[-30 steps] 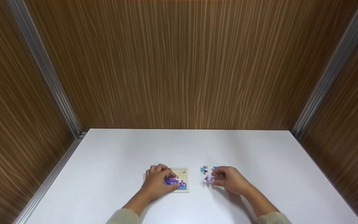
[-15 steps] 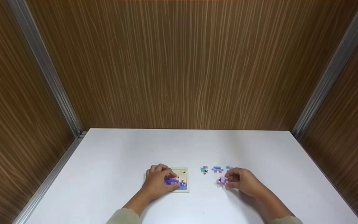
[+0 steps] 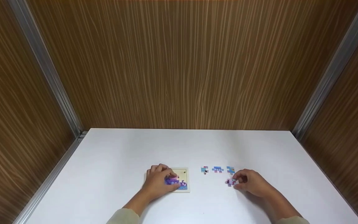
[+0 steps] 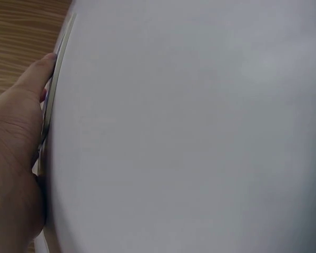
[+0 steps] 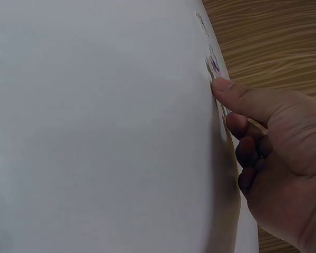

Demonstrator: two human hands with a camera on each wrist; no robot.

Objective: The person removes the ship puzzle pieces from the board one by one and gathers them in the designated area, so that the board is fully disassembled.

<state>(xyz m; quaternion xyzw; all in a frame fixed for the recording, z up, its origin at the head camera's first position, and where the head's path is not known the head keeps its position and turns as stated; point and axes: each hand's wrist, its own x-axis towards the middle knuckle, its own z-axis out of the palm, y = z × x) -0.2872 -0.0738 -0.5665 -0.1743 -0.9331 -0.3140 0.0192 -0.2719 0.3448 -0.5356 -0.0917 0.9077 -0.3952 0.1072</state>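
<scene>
A small cream puzzle board (image 3: 183, 174) lies on the white table (image 3: 179, 146), its lower part filled with blue and purple pieces. My left hand (image 3: 167, 177) holds the board's left side, fingers curled over it and thumb on the fitted pieces. In the left wrist view the hand (image 4: 21, 132) lies against the board's edge (image 4: 51, 100). My right hand (image 3: 236, 180) pinches a pink-purple puzzle piece (image 3: 230, 182) low on the table. The right wrist view shows that hand (image 5: 237, 113) with the thumb down by a piece (image 5: 216, 67).
Three loose pieces lie in a row right of the board: a teal one (image 3: 204, 170), a blue one (image 3: 218, 169) and a blue-orange one (image 3: 230, 170). Brown wood-grain walls (image 3: 179, 62) close the table in at the back and both sides.
My right hand has slid rightward with the pink-purple piece, uncovering the blue and blue-orange loose pieces. The left hand has stayed on the board.
</scene>
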